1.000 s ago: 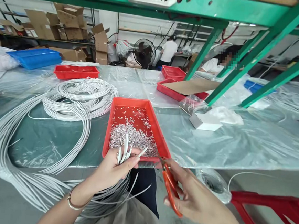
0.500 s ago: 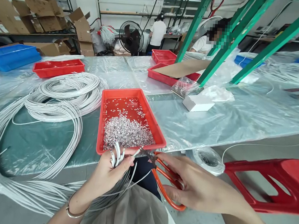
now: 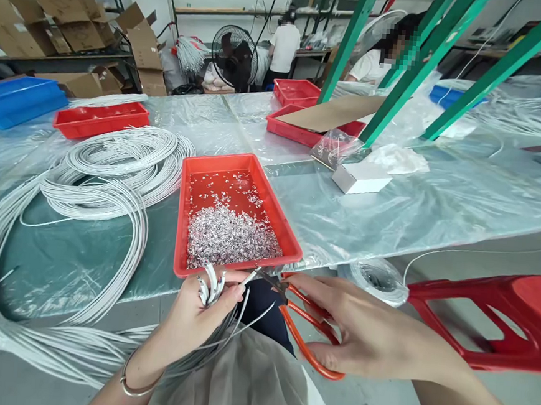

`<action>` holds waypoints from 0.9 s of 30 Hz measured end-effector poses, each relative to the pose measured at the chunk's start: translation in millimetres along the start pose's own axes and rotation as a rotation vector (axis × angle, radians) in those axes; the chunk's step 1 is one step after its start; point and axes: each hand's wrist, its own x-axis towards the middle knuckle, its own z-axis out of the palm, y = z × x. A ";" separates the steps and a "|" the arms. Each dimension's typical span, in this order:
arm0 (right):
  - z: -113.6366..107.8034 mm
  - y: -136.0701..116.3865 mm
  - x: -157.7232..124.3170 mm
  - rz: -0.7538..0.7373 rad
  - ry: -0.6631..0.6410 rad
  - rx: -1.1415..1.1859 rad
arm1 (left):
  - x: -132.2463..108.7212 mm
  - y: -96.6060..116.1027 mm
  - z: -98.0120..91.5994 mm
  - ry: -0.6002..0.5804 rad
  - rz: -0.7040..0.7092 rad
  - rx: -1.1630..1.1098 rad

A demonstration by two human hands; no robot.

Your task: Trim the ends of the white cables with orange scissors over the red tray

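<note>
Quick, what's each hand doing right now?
Left hand: closed, holding white cable ends.
Right hand: holding orange-handled cutters, handles spread apart.

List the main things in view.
Cables: many, white, mostly left
Trays: four, red, on table
Clippings: many, silvery, nearest tray
Tubs: three, blue, left and right
Small box: one, white, mid-table
Cardboard boxes: several, brown, back left
Fan: one, black, back
People: two, white shirts, back
Stool: one, red, right
Posts: several, green, upper right
Cutters: one, orange-handled, lower centre
Left fingers: one set, gripping cables
Right fingers: one set, on cutters
</note>
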 end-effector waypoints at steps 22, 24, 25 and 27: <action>6.8 23.1 32.0 -0.104 0.070 0.190 | 10.1 -12.8 -2.6 -0.209 -0.145 -0.680; 15.4 19.4 41.8 -0.077 0.120 0.532 | 10.7 -10.5 0.4 -0.163 -0.146 -0.608; 20.8 16.1 47.4 -0.079 0.129 0.693 | 10.9 -9.3 1.8 -0.146 -0.143 -0.565; 33.0 8.6 58.8 -0.104 0.143 0.936 | 11.1 -7.7 4.0 -0.121 -0.119 -0.488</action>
